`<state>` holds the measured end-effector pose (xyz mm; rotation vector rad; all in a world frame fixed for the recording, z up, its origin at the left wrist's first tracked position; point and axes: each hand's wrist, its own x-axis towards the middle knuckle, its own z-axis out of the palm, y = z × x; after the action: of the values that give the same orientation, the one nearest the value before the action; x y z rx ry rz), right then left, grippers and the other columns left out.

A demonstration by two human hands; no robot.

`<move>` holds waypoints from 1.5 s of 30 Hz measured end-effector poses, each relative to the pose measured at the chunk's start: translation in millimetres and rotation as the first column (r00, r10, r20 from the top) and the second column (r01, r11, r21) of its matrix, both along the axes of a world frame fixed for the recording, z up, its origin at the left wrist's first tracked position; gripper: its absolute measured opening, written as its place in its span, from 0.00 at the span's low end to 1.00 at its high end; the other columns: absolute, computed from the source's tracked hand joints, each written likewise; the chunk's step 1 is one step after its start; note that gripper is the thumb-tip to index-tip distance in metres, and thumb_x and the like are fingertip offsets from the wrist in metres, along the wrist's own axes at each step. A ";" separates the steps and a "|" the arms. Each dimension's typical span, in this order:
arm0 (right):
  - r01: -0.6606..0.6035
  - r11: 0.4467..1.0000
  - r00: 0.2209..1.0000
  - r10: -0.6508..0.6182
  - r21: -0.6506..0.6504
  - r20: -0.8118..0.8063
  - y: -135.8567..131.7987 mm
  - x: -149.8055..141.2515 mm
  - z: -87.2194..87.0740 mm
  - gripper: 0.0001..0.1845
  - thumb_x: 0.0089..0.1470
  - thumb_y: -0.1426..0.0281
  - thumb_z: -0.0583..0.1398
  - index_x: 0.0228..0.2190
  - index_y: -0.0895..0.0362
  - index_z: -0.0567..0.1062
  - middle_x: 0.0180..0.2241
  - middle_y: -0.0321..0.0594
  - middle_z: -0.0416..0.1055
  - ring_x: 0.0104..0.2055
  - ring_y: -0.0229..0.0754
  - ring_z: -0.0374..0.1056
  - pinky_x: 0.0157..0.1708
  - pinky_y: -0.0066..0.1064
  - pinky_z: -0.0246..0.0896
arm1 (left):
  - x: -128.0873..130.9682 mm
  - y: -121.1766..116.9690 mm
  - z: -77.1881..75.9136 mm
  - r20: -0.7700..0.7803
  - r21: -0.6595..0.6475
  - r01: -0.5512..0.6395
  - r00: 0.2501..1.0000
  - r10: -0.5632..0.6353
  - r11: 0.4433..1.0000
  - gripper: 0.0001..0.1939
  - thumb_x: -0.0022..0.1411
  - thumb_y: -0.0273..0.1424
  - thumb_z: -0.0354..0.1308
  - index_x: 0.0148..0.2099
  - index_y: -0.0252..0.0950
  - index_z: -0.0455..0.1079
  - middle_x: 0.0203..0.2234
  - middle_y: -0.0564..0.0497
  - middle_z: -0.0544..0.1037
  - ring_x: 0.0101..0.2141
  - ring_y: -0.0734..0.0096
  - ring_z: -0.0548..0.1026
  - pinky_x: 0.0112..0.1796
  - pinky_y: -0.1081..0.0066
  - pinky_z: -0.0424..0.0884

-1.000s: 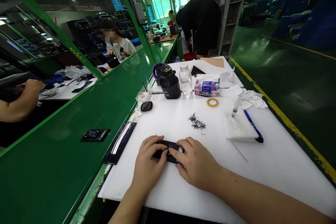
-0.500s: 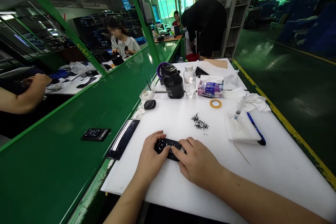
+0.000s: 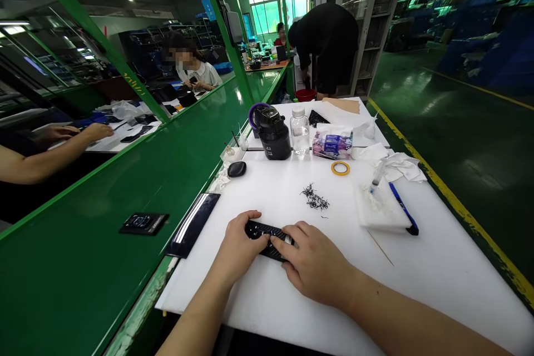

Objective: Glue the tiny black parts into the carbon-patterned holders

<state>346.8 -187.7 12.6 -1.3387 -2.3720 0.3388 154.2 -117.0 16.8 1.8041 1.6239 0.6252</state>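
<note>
Panel [image 3: 267, 229] is glossy blk, dotted, w/ L hand [image 3: 238, 246] & R hand [image 3: 314, 260] gripping it.

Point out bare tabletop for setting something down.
Bare: from the thin stick to the right edge of the tabletop; between the black oval case and black clippings. Crowded: the back, around black jug, clear bottle and tissue pack.

At six o'clock, the left hand [image 3: 238, 247] and right hand [image 3: 315, 258] cover parts of both ends of the black patterned piece [image 3: 270, 240], hiding its full outline. The bottom edge crops the left forearm [image 3: 196, 308] at seven and the right forearm [image 3: 400, 308] between four and five. At nine, the left edge cuts off a co-worker's arm [image 3: 41, 166]. Print on the purple packet [image 3: 332, 144] at three is too small to read; goods on the shelves [image 3: 471, 25] at two blur together.
</note>
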 end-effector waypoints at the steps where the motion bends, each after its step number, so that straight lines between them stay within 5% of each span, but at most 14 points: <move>1: 0.001 1.000 1.000 -0.001 -0.001 0.002 0.1 -0.6 0.9 0.27 0.57 0.71 0.55 0.59 0.57 0.66 0.48 0.51 0.66 0.48 0.53 0.59 0.47 0.46 0.62 | -0.7 0.8 0.4 -0.005 0.017 0.004 1.000 -0.004 1.000 0.26 0.50 0.34 0.61 0.53 0.35 0.70 0.48 0.40 0.75 0.48 0.51 0.75 0.48 0.52 0.71; 18: 0.027 0.986 0.996 -0.041 0.166 0.081 15.9 -15.8 -36.9 0.30 0.49 0.65 0.59 0.55 0.53 0.66 0.41 0.47 0.67 0.39 0.52 0.60 0.32 0.41 0.62 | -5.8 9.7 -2.0 -0.051 -0.042 -0.010 0.999 0.008 0.999 0.33 0.46 0.40 0.54 0.55 0.34 0.67 0.54 0.41 0.71 0.59 0.48 0.63 0.59 0.52 0.60; 31: 0.020 0.924 0.994 -0.058 0.381 0.088 26.7 -15.4 -62.0 0.31 0.48 0.57 0.64 0.52 0.55 0.67 0.43 0.46 0.69 0.38 0.49 0.63 0.30 0.37 0.63 | -8.2 16.4 -15.9 0.030 -0.015 -0.052 0.998 0.052 0.999 0.33 0.43 0.39 0.57 0.53 0.31 0.67 0.50 0.39 0.75 0.54 0.44 0.70 0.55 0.51 0.66; 45: 0.013 0.923 0.994 -0.053 0.384 0.094 25.3 -13.6 -54.5 0.29 0.48 0.59 0.65 0.51 0.55 0.67 0.42 0.45 0.70 0.37 0.49 0.64 0.29 0.37 0.65 | -9.7 9.3 -26.3 0.042 0.095 -0.098 0.995 0.094 0.991 0.33 0.44 0.42 0.55 0.52 0.32 0.69 0.50 0.39 0.73 0.55 0.47 0.69 0.58 0.51 0.63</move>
<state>333.2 -162.4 -41.9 -1.2289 -2.3354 -0.2042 144.5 -107.7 -9.5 1.7798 1.6894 0.7887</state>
